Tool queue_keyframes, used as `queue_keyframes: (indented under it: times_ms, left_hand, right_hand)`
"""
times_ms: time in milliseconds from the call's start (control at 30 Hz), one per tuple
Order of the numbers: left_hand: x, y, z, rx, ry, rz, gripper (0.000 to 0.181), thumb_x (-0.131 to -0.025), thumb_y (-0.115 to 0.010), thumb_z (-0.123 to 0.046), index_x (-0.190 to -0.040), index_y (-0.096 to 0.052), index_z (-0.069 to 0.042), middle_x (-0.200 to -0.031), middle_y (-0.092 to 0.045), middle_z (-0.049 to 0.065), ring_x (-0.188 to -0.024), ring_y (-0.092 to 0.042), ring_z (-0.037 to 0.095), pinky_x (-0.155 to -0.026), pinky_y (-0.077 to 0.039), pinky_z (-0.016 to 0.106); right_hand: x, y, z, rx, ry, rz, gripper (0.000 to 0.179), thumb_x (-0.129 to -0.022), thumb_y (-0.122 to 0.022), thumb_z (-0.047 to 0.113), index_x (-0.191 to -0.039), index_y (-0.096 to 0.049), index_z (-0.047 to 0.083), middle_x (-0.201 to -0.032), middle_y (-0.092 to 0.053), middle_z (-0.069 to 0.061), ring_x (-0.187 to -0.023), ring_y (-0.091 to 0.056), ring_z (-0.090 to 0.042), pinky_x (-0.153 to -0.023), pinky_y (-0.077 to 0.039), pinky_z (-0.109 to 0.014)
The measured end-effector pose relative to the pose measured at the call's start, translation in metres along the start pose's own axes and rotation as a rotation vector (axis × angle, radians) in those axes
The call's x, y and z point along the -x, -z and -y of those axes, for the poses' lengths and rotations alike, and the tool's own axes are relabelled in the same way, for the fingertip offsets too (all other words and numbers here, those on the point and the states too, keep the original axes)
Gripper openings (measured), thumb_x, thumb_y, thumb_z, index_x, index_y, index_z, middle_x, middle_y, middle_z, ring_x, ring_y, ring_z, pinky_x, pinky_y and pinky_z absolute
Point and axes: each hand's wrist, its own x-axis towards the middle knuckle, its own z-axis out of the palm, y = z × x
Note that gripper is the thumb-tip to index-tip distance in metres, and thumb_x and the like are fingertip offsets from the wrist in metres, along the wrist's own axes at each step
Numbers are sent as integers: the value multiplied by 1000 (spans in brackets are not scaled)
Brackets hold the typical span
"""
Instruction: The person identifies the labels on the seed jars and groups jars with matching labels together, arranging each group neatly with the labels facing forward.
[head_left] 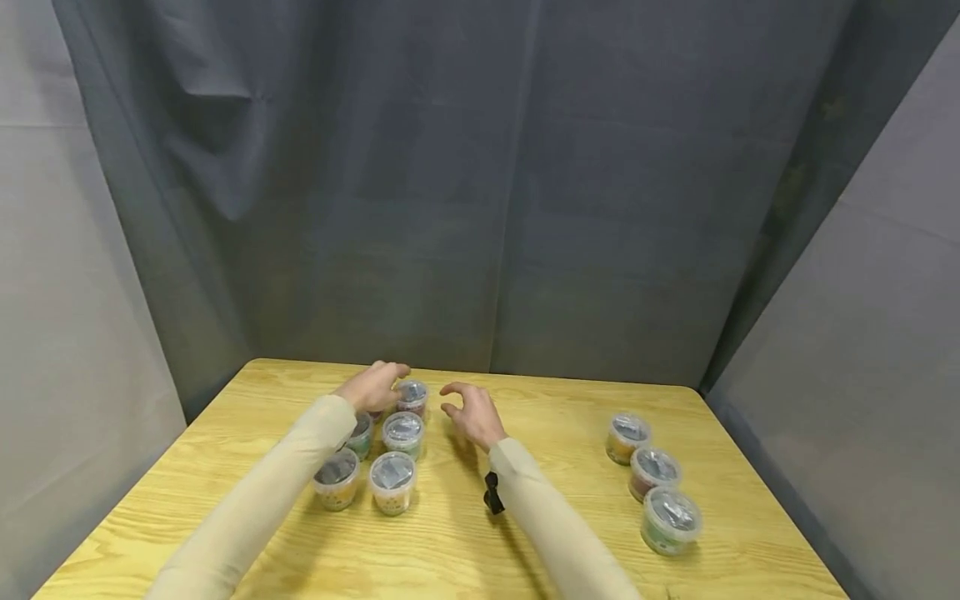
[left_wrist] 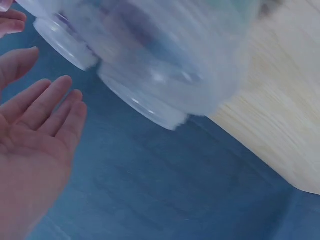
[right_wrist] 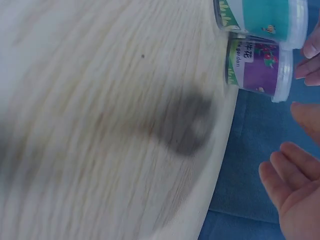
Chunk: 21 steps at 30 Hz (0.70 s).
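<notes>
My left hand hovers at the back of a left-hand group of clear-lidded plastic tubs, its fingers beside the rear tub. Its palm and loosely extended fingers show in the left wrist view, with nothing in them, near blurred tubs. To the right of that group, my right hand is held above the table, fingers relaxed and apart from the tubs. In the right wrist view a purple-labelled tub stands by the table's edge beside a teal-labelled tub, with left-hand fingertips near the purple one's lid.
Nearer in the left group are a middle tub, a green one and two front tubs, one of them orange. Three more tubs form a slanted row on the right. A grey curtain hangs behind the wooden table.
</notes>
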Motion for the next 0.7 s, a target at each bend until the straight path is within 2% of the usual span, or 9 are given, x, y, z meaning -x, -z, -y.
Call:
queue_keyframes:
  times_ms: [100, 200, 300, 333, 467, 700]
  left_hand:
    - [0, 0, -11, -15, 3, 35, 49, -96, -60, -12, -142, -47, 0, -141, -54, 19, -106, -64, 25, -82, -55, 37]
    - [0, 0, -24, -35, -10, 38, 49, -97, -60, -15, -144, -47, -4, -143, -54, 15, -120, -60, 28, -94, -54, 40]
    - [0, 2, -36, -33, -25, 35, 49, -98, -59, -15, -144, -47, -5, -143, -53, 14, -126, -57, 30, -102, -51, 45]
    - [0, 3, -40, -31, -32, 38, 49, -98, -59, -16, -144, -47, -6, -144, -52, 14, -125, -57, 30, -102, -50, 45]
    - [-1, 5, -55, -17, -66, 56, 50, -98, -60, -18, -144, -45, -3, -144, -52, 16, -118, -62, 29, -102, -51, 43]
    - [-2, -2, -84, -19, -129, 56, 52, -99, -60, -25, -144, -46, -2, -143, -54, 15, -128, -55, 31, -103, -50, 42]
  right_hand:
    - [7, 8, -1, -2, -33, 13, 28, -94, -67, 18, -121, -68, 13, -132, -64, -8, -119, -61, -30, -100, -50, -47]
    - [14, 18, -4, -8, -64, 5, 27, -94, -67, 19, -121, -68, 15, -133, -63, -8, -117, -62, -32, -98, -51, -48]
    - [19, 29, -6, -17, -71, -10, 27, -94, -67, 19, -121, -68, 16, -134, -62, -9, -119, -60, -33, -99, -50, -50]
    - [21, 33, -7, -17, -71, -19, 27, -94, -67, 19, -121, -68, 16, -133, -63, -9, -124, -57, -33, -101, -49, -51]
    - [30, 47, -11, -6, -94, -48, 27, -93, -68, 19, -120, -69, 16, -130, -64, -11, -124, -57, -33, -99, -50, -52]
    - [45, 69, -17, 27, -134, -115, 27, -93, -68, 19, -120, -69, 14, -127, -66, -9, -119, -60, -32, -97, -51, -51]
